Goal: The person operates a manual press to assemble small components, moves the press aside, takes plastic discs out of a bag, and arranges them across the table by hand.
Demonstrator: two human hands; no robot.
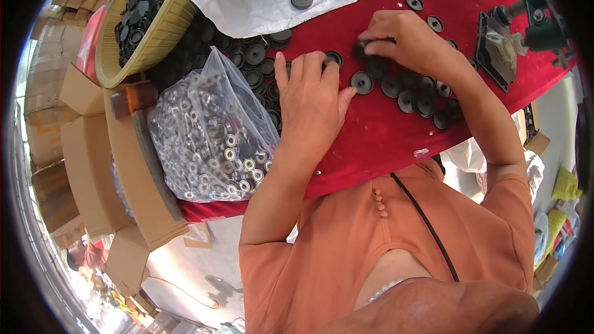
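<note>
Between the thumb and fingers of my right hand (pixel 405 37) is a black round cap (pixel 361 49), partly covered by the fingertips. My left hand (pixel 311 96) lies palm down on the red cloth (pixel 365 133), its fingers spread. Another black cap (pixel 334 58) shows at its fingertips; whether they touch it I cannot tell. One cap (pixel 362 83) with its hollow side up sits between the two hands. Below my right hand several more caps (pixel 406 101) lie in a loose cluster. A dense pile of caps (pixel 255 54) spreads out left of my left hand.
A clear plastic bag of small metal bearings (pixel 213 142) stands at the left, beside an open cardboard box (pixel 133 167). Behind are a yellow basket (pixel 176 21) of black caps and a white sack (pixel 247 9) with caps on it. A green metal hand press (pixel 541 18) stands far right.
</note>
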